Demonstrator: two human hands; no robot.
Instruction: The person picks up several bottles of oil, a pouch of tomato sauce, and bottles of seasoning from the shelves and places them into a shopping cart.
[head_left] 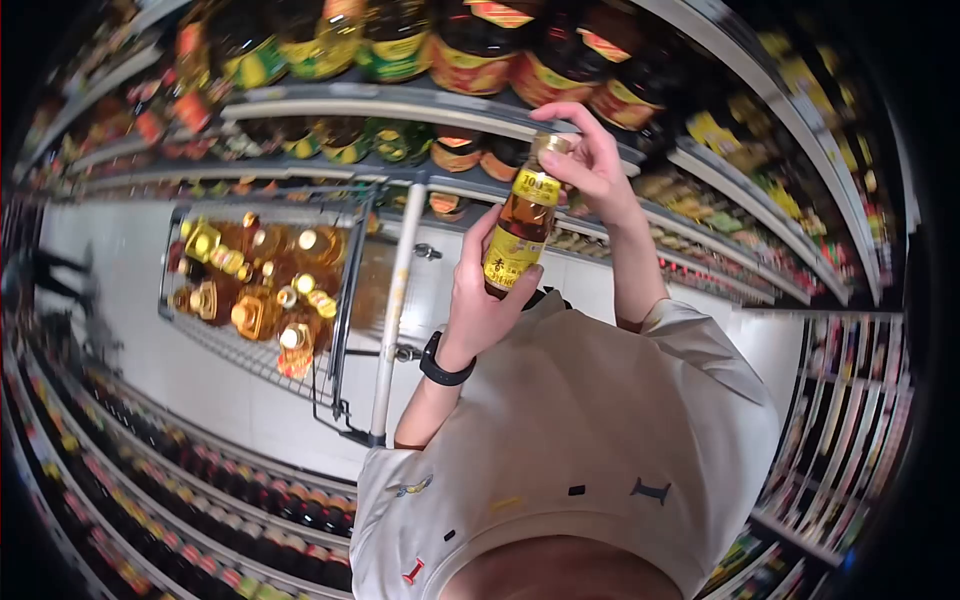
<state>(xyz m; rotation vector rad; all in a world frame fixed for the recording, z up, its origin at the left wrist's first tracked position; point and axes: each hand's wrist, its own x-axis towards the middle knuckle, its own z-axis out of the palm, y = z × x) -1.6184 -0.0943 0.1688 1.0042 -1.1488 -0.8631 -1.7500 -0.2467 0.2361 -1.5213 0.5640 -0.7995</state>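
Observation:
An oil bottle with brown liquid, yellow labels and a gold cap is held up in front of my chest, slightly tilted. My left hand, with a black band on its wrist, wraps round the lower part of the bottle. At the top, my right hand has its thumb against the gold cap, while the index finger arches above it. The label reads "100%" near the neck; the smaller print is too blurred to read.
To the left stands a shopping cart with several bottles of oil lying in it; its pale handle is beside my left arm. Shelves of large oil bottles run ahead. More bottle shelves line the lower left. Someone's legs show far left.

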